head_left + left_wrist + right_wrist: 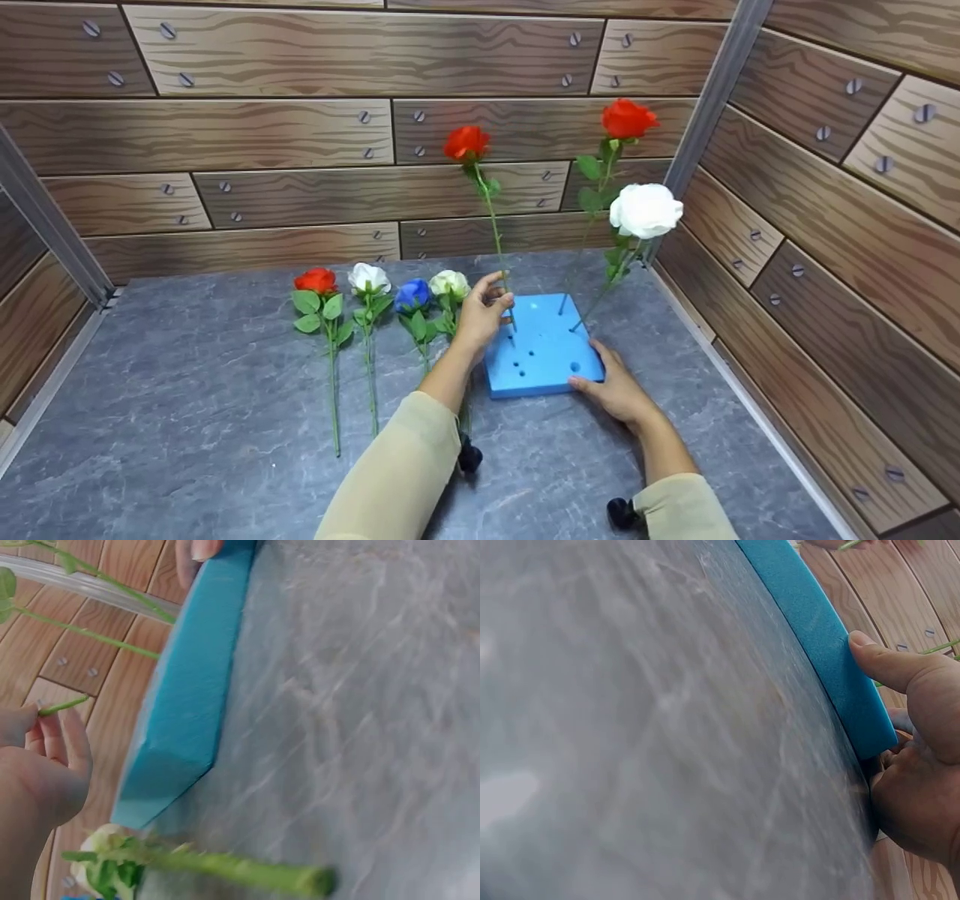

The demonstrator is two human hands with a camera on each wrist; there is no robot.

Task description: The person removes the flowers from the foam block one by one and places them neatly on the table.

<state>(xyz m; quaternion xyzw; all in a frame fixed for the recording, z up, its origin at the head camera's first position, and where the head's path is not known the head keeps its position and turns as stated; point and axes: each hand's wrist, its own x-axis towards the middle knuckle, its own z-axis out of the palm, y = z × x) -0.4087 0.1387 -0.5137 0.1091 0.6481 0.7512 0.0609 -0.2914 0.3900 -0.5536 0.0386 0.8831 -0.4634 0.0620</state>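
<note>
My left hand [480, 319] pinches the green stem of a red artificial rose [466, 143] between thumb and fingers, flower upward. In the left wrist view the stem's cut end [79, 700] pokes free from the fingers, apart from the block. Below it lies a blue foam block [551, 345] with several holes in its top. Another red rose [628, 118] and a white rose [645, 211] stand in the block's far right part, leaning right. My right hand [619, 386] grips the block's near right corner; its thumb [885, 660] presses the front face in the right wrist view.
Left of the block, a red rose [316, 280], a white rose [370, 277], a blue rose [412, 295] and a cream rose [449, 284] lie in a row on the grey marbled table [202, 390]. My left forearm partly covers their stems. Wood-patterned walls [270, 135] enclose the table.
</note>
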